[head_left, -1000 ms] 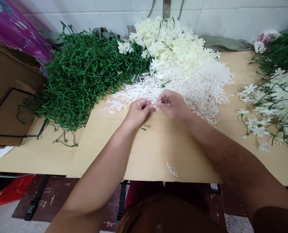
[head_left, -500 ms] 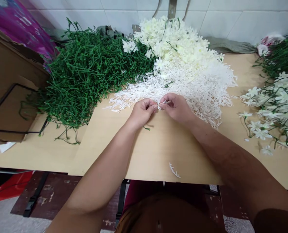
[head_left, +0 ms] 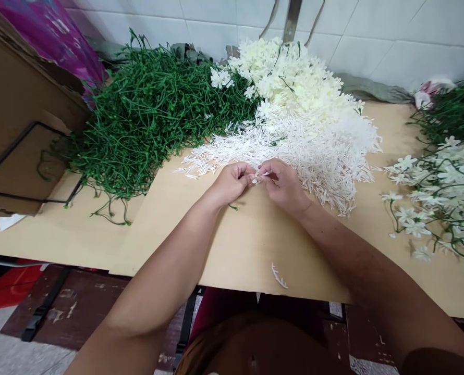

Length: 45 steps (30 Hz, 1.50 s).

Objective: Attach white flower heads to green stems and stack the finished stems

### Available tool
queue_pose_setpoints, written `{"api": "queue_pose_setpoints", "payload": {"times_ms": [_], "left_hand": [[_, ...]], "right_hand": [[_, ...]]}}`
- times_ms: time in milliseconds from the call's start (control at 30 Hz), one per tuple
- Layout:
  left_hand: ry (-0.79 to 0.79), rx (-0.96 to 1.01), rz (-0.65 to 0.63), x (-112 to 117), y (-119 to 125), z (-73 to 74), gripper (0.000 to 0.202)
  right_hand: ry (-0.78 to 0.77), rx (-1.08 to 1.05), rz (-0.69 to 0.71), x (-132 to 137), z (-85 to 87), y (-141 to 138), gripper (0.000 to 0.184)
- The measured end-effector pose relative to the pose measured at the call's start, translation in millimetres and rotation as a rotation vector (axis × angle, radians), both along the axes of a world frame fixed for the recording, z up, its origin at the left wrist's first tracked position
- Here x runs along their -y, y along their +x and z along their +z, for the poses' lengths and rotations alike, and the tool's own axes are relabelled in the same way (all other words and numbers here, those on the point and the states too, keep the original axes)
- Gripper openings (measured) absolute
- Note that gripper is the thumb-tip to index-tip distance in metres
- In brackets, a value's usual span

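Note:
My left hand (head_left: 234, 182) and my right hand (head_left: 279, 182) meet over the board, fingertips close together in a pinch. Between them is a small white artificial flower piece (head_left: 255, 180), mostly covered by the fingers. A short green stem tip (head_left: 233, 207) shows below my left hand and seems to run up to it. Just behind the hands spreads a heap of thin white stamen pieces (head_left: 294, 151). Beyond it lies a pile of white artificial flower heads (head_left: 290, 78). Green plastic stems (head_left: 154, 109) are heaped at the left.
Finished-looking white flowers on stems (head_left: 451, 198) lie at the right. One loose white sprig (head_left: 279, 276) rests near the front edge of the cardboard (head_left: 177, 234). A cardboard box (head_left: 16, 104) with a black wire frame (head_left: 5, 161) stands at the left, and a tiled wall (head_left: 373, 31) closes the back.
The camera view has tilted and shifted slightly. Both hands stay together at the same spot, with the fingers shifting a little around the white flower piece.

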State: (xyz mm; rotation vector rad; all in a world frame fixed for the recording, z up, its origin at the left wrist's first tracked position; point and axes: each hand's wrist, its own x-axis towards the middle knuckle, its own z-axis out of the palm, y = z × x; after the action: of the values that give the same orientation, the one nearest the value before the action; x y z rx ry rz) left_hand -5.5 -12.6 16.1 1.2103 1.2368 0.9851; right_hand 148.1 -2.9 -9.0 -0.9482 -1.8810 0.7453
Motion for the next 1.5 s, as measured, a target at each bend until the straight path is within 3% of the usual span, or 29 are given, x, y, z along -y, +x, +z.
{"api": "queue_pose_setpoints", "payload": {"times_ms": [200,300,533,833,1067,1500], "left_hand": [[0.033,0.029,-0.031,-1.4,-1.4,-0.4,0.022],[0.002,0.031,-0.069,-1.4,-3.2,1.9,0.032],[0.004,-0.049,-0.106,1.7,-2.8,7.9,0.024],[0.103,-0.084,-0.080,1.4,-2.1,3.0,0.028],[0.072,-0.028,-0.056,1.7,0.2,-2.5,0.027],[0.011,0.024,-0.172,2.0,-5.3,-1.5,0.040]], "right_hand": [[-0.343,-0.219,0.032,-7.4,0.2,0.6,0.029],[-0.426,-0.319,0.034,-9.0,2.2,1.4,0.040],[-0.559,-0.462,0.076,-8.2,5.5,2.3,0.047],[-0.500,-0.340,0.086,-5.7,6.9,-1.3,0.044],[-0.370,-0.243,0.038,-2.7,3.1,-6.6,0.037],[-0.495,-0.264,0.106,-0.1,14.1,-2.5,0.041]]}}
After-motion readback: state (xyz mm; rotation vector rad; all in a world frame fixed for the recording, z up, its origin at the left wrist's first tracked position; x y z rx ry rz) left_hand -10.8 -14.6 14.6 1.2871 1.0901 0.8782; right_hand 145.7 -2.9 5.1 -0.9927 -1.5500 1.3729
